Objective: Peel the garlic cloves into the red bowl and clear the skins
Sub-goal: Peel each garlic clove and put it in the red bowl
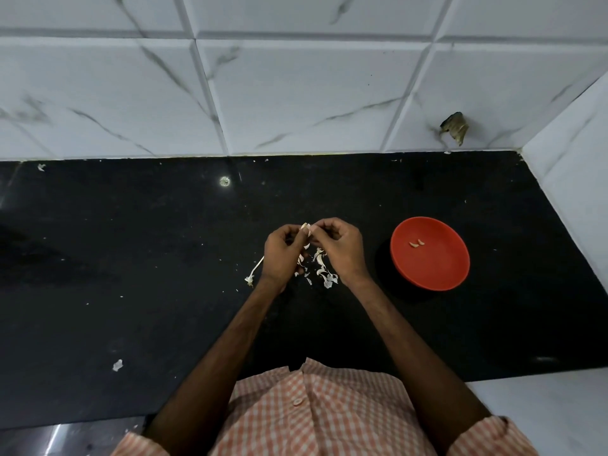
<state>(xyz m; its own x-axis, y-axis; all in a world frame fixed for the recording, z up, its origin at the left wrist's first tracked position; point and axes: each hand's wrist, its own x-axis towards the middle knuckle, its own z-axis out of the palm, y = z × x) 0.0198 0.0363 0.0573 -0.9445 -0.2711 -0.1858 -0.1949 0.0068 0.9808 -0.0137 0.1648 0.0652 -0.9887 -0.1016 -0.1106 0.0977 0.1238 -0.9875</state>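
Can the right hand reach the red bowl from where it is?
Probably yes. The right hand is close beside the red bowl, with only bare black counter between them and nothing over the bowl's open top. It is busy, though, pinching a garlic clove with the left hand.

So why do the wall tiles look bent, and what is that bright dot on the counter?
Head view: the wide-angle lens bows the joints of the white marbled wall tiles; the bright dot on the glossy black stone counter looks like a reflected lamp; the round red plastic bowl throws a soft shadow on its image-left side; the small garlic clove looks fairly sharp.
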